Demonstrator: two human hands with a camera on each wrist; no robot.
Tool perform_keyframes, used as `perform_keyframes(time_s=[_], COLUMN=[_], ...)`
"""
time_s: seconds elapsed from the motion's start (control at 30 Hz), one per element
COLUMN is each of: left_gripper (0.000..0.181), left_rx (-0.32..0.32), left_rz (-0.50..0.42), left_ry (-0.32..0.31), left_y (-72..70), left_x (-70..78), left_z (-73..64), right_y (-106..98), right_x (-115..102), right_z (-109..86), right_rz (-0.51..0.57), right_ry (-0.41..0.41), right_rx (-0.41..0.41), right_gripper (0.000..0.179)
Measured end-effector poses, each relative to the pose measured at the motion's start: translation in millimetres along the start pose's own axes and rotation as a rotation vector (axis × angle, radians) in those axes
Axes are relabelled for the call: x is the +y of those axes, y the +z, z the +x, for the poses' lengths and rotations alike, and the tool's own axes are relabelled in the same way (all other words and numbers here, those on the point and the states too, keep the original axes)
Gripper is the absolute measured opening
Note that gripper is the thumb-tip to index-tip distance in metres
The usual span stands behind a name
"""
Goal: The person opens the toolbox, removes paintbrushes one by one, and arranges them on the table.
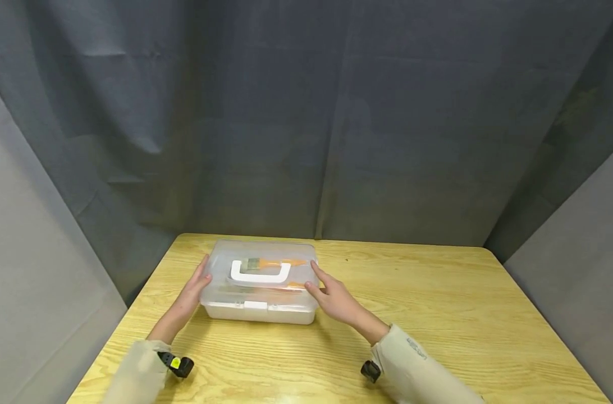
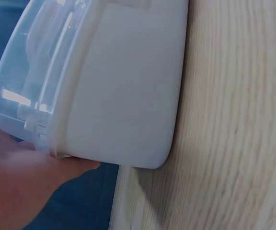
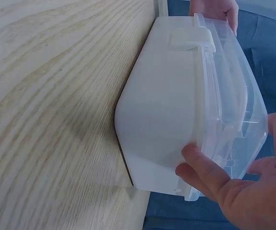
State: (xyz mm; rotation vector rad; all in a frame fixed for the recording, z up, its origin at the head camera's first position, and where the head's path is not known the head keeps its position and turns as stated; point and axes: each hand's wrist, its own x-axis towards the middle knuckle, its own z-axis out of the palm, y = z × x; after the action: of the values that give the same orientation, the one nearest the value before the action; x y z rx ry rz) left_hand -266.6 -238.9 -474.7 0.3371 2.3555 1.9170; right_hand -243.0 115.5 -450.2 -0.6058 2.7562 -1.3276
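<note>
A white storage box (image 1: 259, 314) with a see-through lid (image 1: 218, 294) sits on the wooden table, its lid down and a white handle (image 1: 258, 278) folded on top. Through the lid shows a flat brush (image 1: 266, 263) with an orange handle; other orange items below it look blurred. My left hand (image 1: 190, 296) grips the box's left end, thumb on the lid. At the right end my right hand (image 1: 334, 300) holds it, and in the right wrist view its fingers (image 3: 202, 167) lie against the side at the lid's rim. A white latch (image 3: 190, 38) is at the front.
The wooden table (image 1: 438, 314) stretches far to the right of the box. Its back edge runs along a dark grey curtain (image 1: 266, 123). Lighter grey panels (image 1: 39, 235) stand at both sides.
</note>
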Motion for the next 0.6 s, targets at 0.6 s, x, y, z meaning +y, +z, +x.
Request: perform_keyframes(time_s=[0.6], left_gripper=[0.059], left_rx=[-0.033], left_rz=[0.037], left_ry=[0.042], left_y=[33.4], left_x=[7.6], left_z=[-12.3], right_y=[-18.8], right_x=[12.4], right_z=[-32.6], right_rz=[-0.002], right_ry=[0.04], right_rx=[0.015], right_gripper=[0.064])
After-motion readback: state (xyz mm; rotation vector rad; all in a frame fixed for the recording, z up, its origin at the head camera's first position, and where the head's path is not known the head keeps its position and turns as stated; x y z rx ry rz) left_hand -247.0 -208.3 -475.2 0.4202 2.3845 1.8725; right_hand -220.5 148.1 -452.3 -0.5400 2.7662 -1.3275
